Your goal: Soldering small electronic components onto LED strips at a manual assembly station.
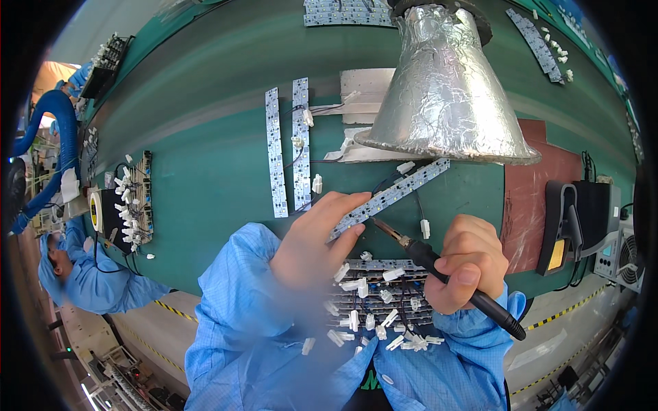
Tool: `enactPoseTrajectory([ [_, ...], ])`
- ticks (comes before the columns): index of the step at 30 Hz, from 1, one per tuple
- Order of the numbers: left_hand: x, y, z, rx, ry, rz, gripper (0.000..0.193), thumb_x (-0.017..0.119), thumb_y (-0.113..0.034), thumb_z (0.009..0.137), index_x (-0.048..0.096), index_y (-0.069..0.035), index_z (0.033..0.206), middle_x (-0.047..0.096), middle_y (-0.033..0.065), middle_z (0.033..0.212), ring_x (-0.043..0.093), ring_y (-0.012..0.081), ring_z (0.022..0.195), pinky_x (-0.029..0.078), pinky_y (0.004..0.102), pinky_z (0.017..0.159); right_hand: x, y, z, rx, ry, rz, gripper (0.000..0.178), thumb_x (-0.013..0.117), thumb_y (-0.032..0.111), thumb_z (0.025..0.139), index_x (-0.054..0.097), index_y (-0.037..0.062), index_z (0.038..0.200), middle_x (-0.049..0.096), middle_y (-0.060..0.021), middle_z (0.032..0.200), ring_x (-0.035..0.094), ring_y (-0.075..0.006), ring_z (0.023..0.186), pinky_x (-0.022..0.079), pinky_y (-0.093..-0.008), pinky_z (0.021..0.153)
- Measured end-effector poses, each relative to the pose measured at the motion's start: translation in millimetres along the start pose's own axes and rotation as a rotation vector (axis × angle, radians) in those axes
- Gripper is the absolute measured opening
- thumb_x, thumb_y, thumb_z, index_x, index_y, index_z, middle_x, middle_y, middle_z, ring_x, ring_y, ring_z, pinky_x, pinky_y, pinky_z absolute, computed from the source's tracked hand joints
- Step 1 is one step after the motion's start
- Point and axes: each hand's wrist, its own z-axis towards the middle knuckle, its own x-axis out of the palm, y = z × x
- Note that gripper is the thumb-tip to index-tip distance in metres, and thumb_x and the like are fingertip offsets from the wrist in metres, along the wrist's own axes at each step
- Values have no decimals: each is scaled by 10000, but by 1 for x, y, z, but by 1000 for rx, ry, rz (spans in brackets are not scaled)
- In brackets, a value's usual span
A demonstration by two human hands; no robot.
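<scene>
My left hand (312, 236) grips the lower left end of a narrow white LED circuit board strip (394, 196), which slants up to the right. In my closed right hand (466, 264) is a soldering iron (428, 259) with a black handle. Its metal tip points left and reaches the strip's lower edge near my left fingers; whether it touches cannot be made out. Thin wires with white plug connectors (425, 228) hang by the strip. Between my forearms lies a stack of similar strips (384, 294) with many white connectors. Part of the view over my left forearm is blurred.
A foil-covered fume hood (449, 89) hangs over the green mat (205, 185). Two more strips (275, 154) lie left of it. To the right are a reddish-brown board (534, 198), an iron stand (562, 229) and a grey unit (624, 253). A person (96, 274) sits at the left.
</scene>
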Motion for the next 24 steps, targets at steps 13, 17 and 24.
enactPoseTrajectory([
  [13, -1, -2, 1, -12, 4, -2, 403, 655, 65, 837, 584, 62, 1233, 633, 182, 983, 629, 282, 856, 495, 329, 775, -3, 1, 3, 2, -8, -12, 333, 420, 176, 997, 427, 48, 689, 380, -35, 487, 342, -133, 384, 250, -308, 397],
  [17, -2, -3, 0, -54, 2, -32, 396, 654, 52, 847, 582, 61, 1237, 629, 173, 968, 624, 263, 843, 490, 314, 762, -18, -7, 1, 28, -147, -56, 372, 388, 217, 1013, 441, 53, 683, 380, -26, 490, 336, -135, 398, 253, -308, 409],
  [24, -2, -3, 0, -54, 16, -22, 382, 651, 44, 854, 588, 58, 1230, 633, 164, 973, 623, 247, 843, 486, 311, 761, -39, -15, 0, 212, -151, -183, 368, 373, 187, 1017, 449, 30, 692, 417, -66, 582, 343, -134, 483, 264, -306, 460],
])
